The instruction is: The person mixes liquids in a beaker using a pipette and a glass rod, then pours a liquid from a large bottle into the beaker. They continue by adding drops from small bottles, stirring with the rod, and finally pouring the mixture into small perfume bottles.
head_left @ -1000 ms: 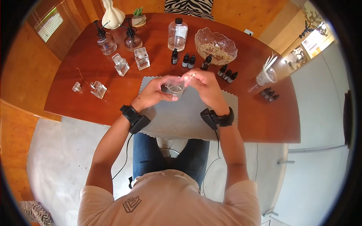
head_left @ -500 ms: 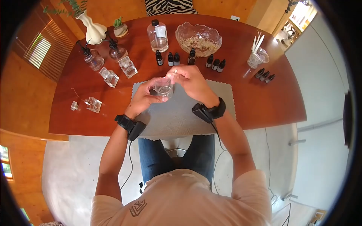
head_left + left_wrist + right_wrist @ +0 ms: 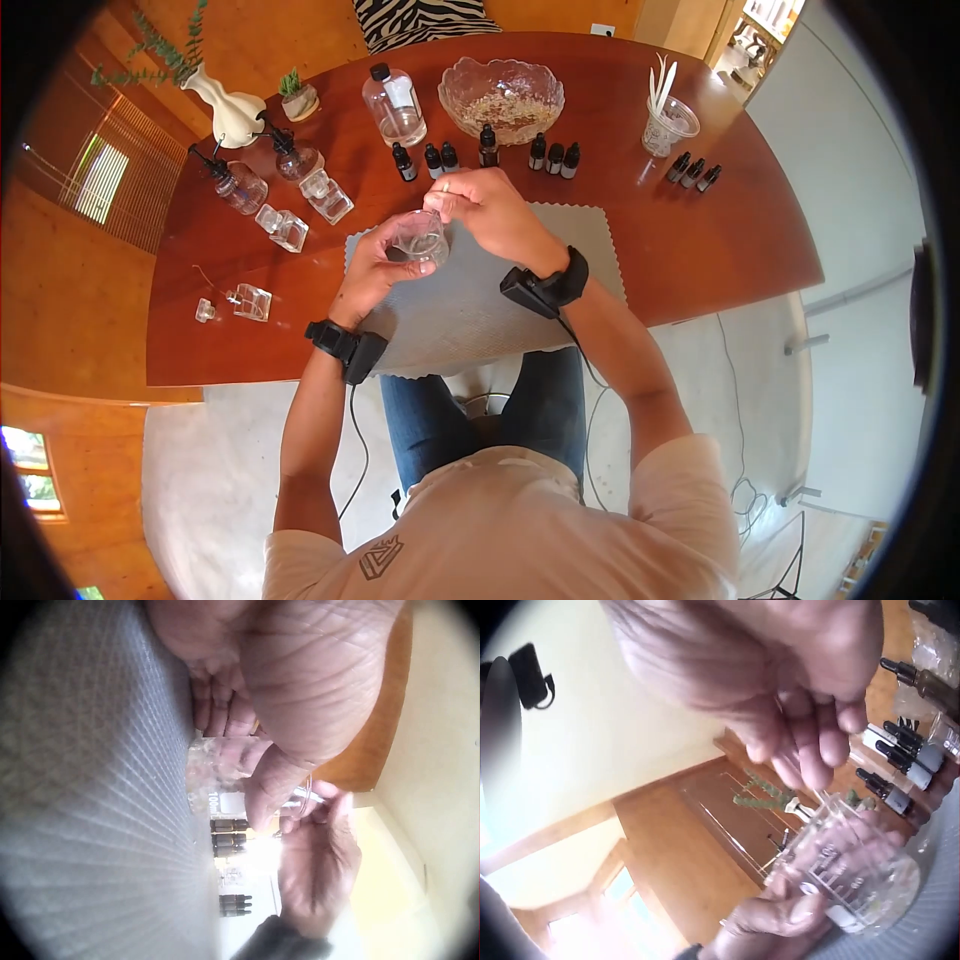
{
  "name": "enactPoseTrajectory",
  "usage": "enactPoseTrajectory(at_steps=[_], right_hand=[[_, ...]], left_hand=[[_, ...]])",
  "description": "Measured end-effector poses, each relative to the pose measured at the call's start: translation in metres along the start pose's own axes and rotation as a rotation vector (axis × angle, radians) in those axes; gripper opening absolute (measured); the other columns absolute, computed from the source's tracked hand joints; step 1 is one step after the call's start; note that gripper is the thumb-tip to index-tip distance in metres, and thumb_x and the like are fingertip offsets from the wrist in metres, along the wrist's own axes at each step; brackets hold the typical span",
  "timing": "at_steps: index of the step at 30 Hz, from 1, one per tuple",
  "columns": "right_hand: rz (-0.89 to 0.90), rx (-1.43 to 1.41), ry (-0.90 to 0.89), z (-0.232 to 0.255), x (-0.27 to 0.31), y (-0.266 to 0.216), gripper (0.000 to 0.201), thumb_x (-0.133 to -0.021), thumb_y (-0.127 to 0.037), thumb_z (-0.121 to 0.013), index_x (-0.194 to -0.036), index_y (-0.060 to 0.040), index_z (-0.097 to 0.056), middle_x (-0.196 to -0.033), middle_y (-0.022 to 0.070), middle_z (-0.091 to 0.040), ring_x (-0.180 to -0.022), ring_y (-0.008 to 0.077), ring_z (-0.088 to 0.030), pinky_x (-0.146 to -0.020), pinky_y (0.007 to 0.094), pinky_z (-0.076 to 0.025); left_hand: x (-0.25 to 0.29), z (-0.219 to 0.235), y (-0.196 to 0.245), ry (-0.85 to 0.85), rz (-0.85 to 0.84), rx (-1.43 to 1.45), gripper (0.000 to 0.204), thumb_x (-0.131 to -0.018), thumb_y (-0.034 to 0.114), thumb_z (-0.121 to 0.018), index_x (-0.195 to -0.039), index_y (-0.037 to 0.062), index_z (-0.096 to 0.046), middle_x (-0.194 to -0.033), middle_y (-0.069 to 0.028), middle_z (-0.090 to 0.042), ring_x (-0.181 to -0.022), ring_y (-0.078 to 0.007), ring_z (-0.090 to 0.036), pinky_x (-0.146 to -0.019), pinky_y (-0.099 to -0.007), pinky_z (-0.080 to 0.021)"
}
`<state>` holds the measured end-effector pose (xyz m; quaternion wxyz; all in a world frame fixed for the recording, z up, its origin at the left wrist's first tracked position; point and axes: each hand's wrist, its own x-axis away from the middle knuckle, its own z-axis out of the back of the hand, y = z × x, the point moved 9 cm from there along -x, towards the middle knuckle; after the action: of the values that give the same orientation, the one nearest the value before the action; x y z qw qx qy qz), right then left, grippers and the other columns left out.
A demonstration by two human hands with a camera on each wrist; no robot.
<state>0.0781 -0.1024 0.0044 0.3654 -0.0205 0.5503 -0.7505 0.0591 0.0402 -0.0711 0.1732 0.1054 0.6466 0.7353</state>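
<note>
My left hand (image 3: pixel 372 272) grips a clear glass beaker (image 3: pixel 859 866) round its side, thumb across the front. White graduation marks show on its wall, with clear liquid low inside. The beaker leans slightly over the grey mat (image 3: pixel 450 320). Above its rim, my right hand (image 3: pixel 490 212) pinches a thin pale stick (image 3: pixel 308 796) between thumb and fingertips. In the right wrist view the stick runs down from the fingers into the beaker's mouth. The other fingers of that hand are curled, and its palm faces the beaker.
Several black-capped dropper bottles (image 3: pixel 488 148) stand behind the hands, before a glass bowl (image 3: pixel 545 85) and a large capped bottle (image 3: pixel 395 105). Square glass bottles (image 3: pixel 328 200) and pump bottles (image 3: pixel 240 188) are at left. At right, a plastic cup (image 3: pixel 672 125) holds white sticks.
The head view has swung, so the table's things sit farther left and turned. The left hand still holds the beaker, and the right hand stays over its rim with the stick.
</note>
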Motion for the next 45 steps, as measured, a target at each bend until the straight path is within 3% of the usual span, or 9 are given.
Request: enactPoseTrajectory(at_steps=[7, 10, 19, 22, 25, 28, 40, 43, 45], right_hand=[[0.02, -0.078, -0.1, -0.008, 0.0, 0.003, 0.013, -0.092, -0.003, -0.058, -0.095, 0.0045, -0.068, -0.077, 0.0075, -0.067, -0.072, 0.0127, -0.062, -0.068, 0.0292, -0.05], [-0.052, 0.007, 0.12, 0.004, 0.0, 0.009, 0.012, -0.092, -0.002, -0.058, -0.095, 0.0042, -0.068, -0.076, 0.0073, -0.066, -0.071, 0.0126, -0.061, -0.068, 0.0293, -0.049], [-0.001, -0.02, 0.118, 0.001, 0.002, 0.007, 0.013, -0.095, -0.005, -0.06, -0.095, 0.0037, -0.068, -0.075, 0.0072, -0.064, -0.07, 0.0129, -0.058, -0.067, 0.031, -0.048], [-0.01, -0.109, -0.08, -0.009, 0.0, 0.007, 0.013, -0.095, -0.006, -0.06, -0.095, 0.0037, -0.068, -0.075, 0.007, -0.064, -0.07, 0.0128, -0.058, -0.067, 0.0309, -0.048], [-0.042, 0.009, 0.122, 0.004, 0.0, 0.009, 0.014, -0.095, -0.008, -0.061, -0.094, 0.0039, -0.068, -0.074, 0.0067, -0.064, -0.07, 0.0127, -0.058, -0.067, 0.0304, -0.048], [0.01, -0.054, -0.074, -0.008, -0.001, 0.005, 0.014, -0.096, -0.008, -0.061, -0.094, 0.0043, -0.068, -0.073, 0.0067, -0.064, -0.07, 0.0127, -0.059, -0.067, 0.0303, -0.048], [-0.028, 0.017, 0.128, 0.005, 0.0, 0.009, 0.016, -0.098, -0.009, -0.059, -0.096, 0.0041, -0.068, -0.075, 0.008, -0.065, -0.069, 0.0143, -0.059, -0.068, 0.0313, -0.049], [0.062, -0.093, -0.131, -0.01, -0.001, -0.001, 0.016, -0.097, -0.009, -0.06, -0.096, 0.0042, -0.068, -0.075, 0.0088, -0.065, -0.07, 0.0148, -0.059, -0.068, 0.0314, -0.049], [0.026, -0.036, 0.015, -0.002, -0.002, 0.003, 0.016, -0.097, -0.009, -0.06, -0.096, 0.0043, -0.068, -0.075, 0.0092, -0.065, -0.07, 0.015, -0.06, -0.068, 0.0316, -0.049]], left_hand=[[0.001, -0.001, -0.001, -0.012, 0.02, -0.021, 0.063, -0.079, 0.005, -0.084, -0.136, 0.0014, -0.058, -0.125, -0.006, -0.068, -0.115, -0.015, -0.062, -0.099, -0.0312, -0.049], [0.001, -0.002, 0.005, 0.007, -0.031, -0.009, 0.063, -0.079, 0.004, -0.084, -0.136, 0.0014, -0.057, -0.124, -0.0061, -0.068, -0.114, -0.0148, -0.063, -0.098, -0.0311, -0.05], [0.001, -0.001, 0.002, 0.012, -0.031, 0.002, 0.064, -0.078, 0.004, -0.084, -0.137, 0.0015, -0.057, -0.124, -0.006, -0.068, -0.115, -0.0151, -0.062, -0.101, -0.0321, -0.048], [0.0, 0.001, -0.003, 0.002, 0.008, -0.012, 0.064, -0.078, 0.005, -0.085, -0.137, 0.0014, -0.057, -0.124, -0.0061, -0.068, -0.115, -0.0151, -0.062, -0.102, -0.0324, -0.047], [0.0, -0.003, 0.005, -0.004, -0.041, -0.008, 0.064, -0.079, 0.006, -0.085, -0.136, 0.0014, -0.057, -0.124, -0.0061, -0.068, -0.115, -0.015, -0.062, -0.101, -0.0321, -0.048], [-0.001, 0.001, -0.003, -0.012, 0.0, -0.035, 0.064, -0.079, 0.005, -0.084, -0.137, 0.0016, -0.057, -0.125, -0.006, -0.069, -0.115, -0.0152, -0.062, -0.101, -0.0321, -0.048], [0.0, -0.002, 0.006, 0.0, -0.058, -0.009, 0.064, -0.078, 0.005, -0.084, -0.136, 0.0007, -0.057, -0.123, -0.0059, -0.069, -0.113, -0.015, -0.063, -0.1, -0.0316, -0.048], [0.0, 0.0, -0.003, 0.0, -0.001, -0.001, 0.064, -0.078, 0.005, -0.084, -0.136, 0.0004, -0.058, -0.123, -0.006, -0.069, -0.113, -0.0149, -0.063, -0.099, -0.0315, -0.048], [0.0, 0.001, -0.001, 0.003, -0.017, -0.018, 0.065, -0.078, 0.004, -0.084, -0.136, 0.0003, -0.057, -0.123, -0.0061, -0.069, -0.113, -0.015, -0.063, -0.1, -0.0316, -0.048]])
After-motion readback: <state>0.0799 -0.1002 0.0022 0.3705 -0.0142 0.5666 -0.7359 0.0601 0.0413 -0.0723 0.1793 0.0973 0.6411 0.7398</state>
